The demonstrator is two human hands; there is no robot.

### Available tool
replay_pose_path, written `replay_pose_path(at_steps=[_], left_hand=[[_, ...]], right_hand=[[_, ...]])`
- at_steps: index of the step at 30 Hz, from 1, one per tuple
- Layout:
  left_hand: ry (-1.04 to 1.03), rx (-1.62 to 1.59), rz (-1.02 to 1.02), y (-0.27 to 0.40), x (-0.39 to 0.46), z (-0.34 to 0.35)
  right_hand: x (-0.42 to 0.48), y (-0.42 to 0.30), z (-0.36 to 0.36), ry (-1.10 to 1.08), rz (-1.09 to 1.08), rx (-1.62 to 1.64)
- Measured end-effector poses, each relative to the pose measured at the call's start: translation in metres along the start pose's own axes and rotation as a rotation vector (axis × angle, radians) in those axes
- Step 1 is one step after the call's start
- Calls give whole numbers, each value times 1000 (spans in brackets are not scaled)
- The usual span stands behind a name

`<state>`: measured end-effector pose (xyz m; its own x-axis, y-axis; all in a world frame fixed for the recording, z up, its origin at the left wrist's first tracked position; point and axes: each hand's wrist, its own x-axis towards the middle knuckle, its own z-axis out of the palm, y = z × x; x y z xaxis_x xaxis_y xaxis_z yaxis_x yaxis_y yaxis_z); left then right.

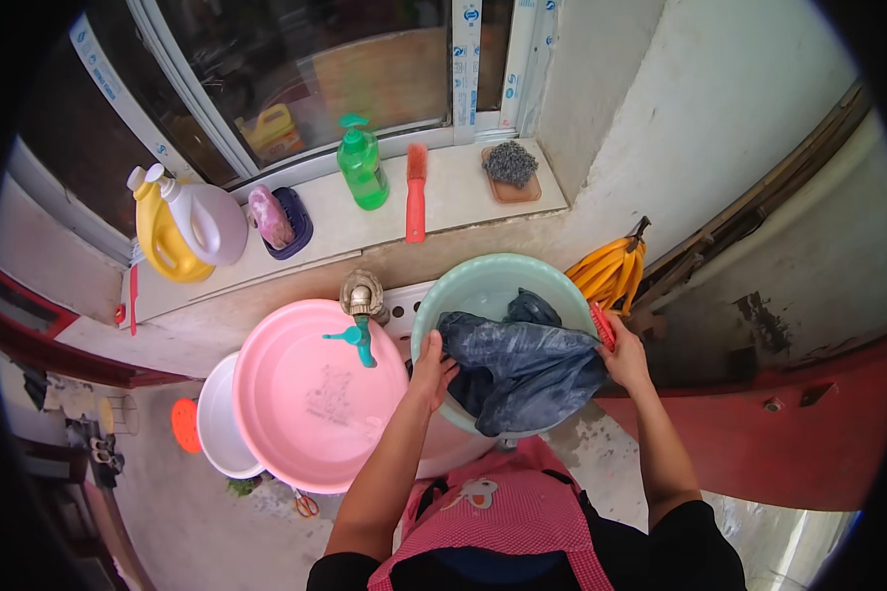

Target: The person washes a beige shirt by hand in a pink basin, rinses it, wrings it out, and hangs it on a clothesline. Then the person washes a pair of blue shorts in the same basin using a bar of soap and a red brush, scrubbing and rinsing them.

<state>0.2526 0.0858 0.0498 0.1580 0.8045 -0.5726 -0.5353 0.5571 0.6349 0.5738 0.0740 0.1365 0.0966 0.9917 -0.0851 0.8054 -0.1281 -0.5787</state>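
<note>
Dark blue wet cloth (525, 362) lies bunched over a light green plastic basin (480, 277), partly hanging over its near rim. My left hand (432, 373) is at the basin's left rim, its fingers at the cloth's edge; how firmly it grips is unclear. In my right hand (624, 354), at the right rim, is a red scrubbing brush (603, 325), with the fingers also at the cloth's right edge. Left of the green basin is a pink plastic basin (296, 369), under a faucet with a teal handle (358, 336).
A windowsill (318, 214) behind holds a green pump bottle (362, 166), detergent jugs (207, 221), a soap bar (271, 216), a red-handled brush (415, 196) and a steel wool scourer (511, 164). Yellow gloves (613, 270) hang at the right. A white basin (225, 421) stands lower left.
</note>
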Motion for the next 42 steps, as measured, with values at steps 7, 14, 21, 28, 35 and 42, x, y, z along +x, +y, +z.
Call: replay_pose_path(at_steps=[7, 14, 21, 28, 35, 42], left_hand=[[209, 192, -195, -60, 7, 26], [316, 269, -35, -67, -15, 56], [-48, 847, 36, -62, -78, 35], [-3, 868, 291, -49, -92, 32], [86, 1049, 354, -61, -78, 10], [107, 982, 544, -26, -96, 9]], right_hand=[[-5, -10, 3, -368, -259, -26], [-3, -48, 16, -96, -256, -278], [-12, -62, 119, -425, -603, -370], [87, -42, 119, -327, -388, -726], [1, -49, 111, -473, -661, -447], [75, -23, 99, -237, -329, -577]])
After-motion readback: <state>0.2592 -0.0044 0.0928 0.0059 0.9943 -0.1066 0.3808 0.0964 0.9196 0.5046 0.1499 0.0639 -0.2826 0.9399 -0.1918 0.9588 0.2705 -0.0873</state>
